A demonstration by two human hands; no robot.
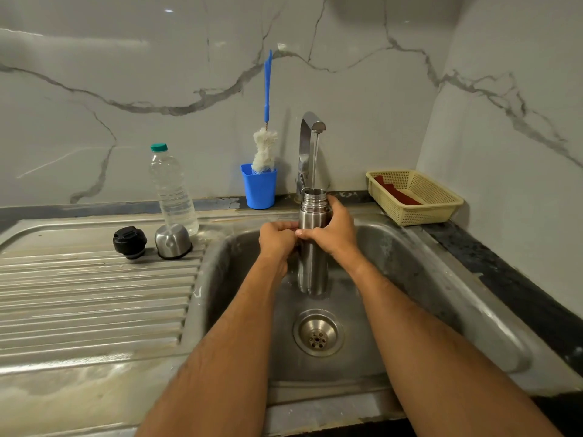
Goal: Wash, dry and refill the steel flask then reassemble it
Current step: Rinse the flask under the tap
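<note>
We have a single view, taken from a camera worn on the head, so there is no second view to share anything with. We look forward and down from just in front of the sink (410, 247), close enough that both forearms run in from the bottom edge and fill the lower middle. The drain (318, 332) lies below the centre, the tap (307, 146) just above it. Our view faces the marble wall (126, 74) squarely; a side wall closes the right. The wide lens bends the worktop (504, 279) edges outward and takes in the ribbed draining board (94, 294) on the left.
</note>
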